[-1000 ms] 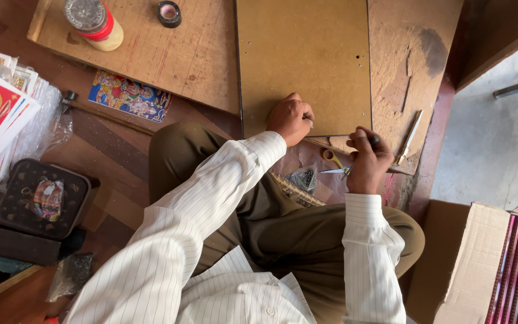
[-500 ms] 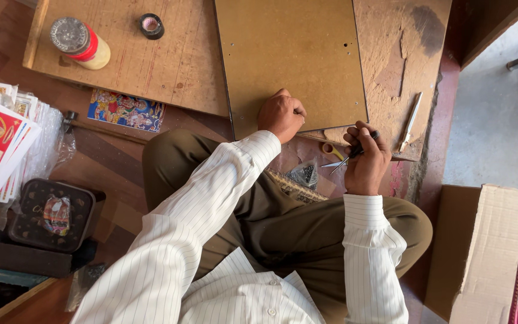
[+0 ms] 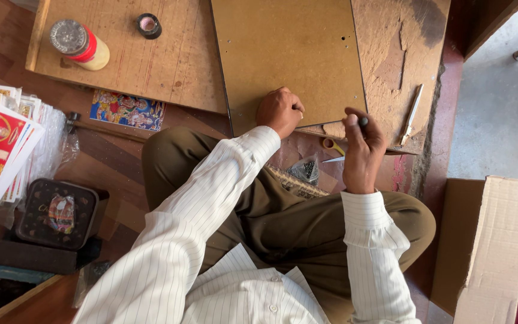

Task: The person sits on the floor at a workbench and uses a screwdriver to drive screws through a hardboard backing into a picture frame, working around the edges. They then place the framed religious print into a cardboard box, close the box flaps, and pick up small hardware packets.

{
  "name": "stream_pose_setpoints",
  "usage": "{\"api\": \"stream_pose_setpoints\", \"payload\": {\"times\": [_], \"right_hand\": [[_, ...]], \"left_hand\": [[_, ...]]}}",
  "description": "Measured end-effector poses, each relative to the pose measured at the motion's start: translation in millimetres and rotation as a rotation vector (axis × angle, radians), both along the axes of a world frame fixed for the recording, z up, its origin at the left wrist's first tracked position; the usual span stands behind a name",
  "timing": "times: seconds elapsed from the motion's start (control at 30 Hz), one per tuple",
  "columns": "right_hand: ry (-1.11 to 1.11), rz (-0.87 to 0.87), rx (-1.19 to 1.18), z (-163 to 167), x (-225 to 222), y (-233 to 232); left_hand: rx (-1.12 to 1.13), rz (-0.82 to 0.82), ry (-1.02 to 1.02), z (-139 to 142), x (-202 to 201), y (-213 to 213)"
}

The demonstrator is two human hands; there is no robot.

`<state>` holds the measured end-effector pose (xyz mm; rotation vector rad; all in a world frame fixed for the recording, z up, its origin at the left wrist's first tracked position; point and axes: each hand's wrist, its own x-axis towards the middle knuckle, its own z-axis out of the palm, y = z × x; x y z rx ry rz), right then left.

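Left hand (image 3: 280, 111) pressing brown board (image 3: 286, 57); right hand (image 3: 362, 147) gripping dark tool (image 3: 363, 121).

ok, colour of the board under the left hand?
Plain mustard-brown, no pattern: the board under the left hand. Head view shows it best.

The left hand (image 3: 279, 111) is curled into a loose fist, knuckles up, its striped-sleeved forearm stretched forward across the lap. The right hand (image 3: 362, 149) is raised beside it, wrist bent, fingers (image 3: 355, 120) pinched together at the tips, its forearm coming up from the right knee.
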<state>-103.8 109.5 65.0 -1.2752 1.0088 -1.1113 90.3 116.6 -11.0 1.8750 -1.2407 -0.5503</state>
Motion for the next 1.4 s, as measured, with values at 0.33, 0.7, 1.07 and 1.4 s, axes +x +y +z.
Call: {"api": "stream_pose_setpoints", "payload": {"times": [0.33,0.7,1.07,1.4], "right_hand": [[0.047,0.108,-0.107,21,15,-7],[0.041,0.083,-0.008,-10,5,-12],[0.214,-0.032,-0.383,5,15,-2],[0.429,0.033,-0.016,-51,30,-20]], "left_hand": [[0.040,-0.045,0.028,2,4,-2],[0.085,-0.017,0.006,10,3,-5],[0.107,-0.046,0.028,14,5,-4],[0.010,-0.047,-0.020,-4,8,-5]]}}
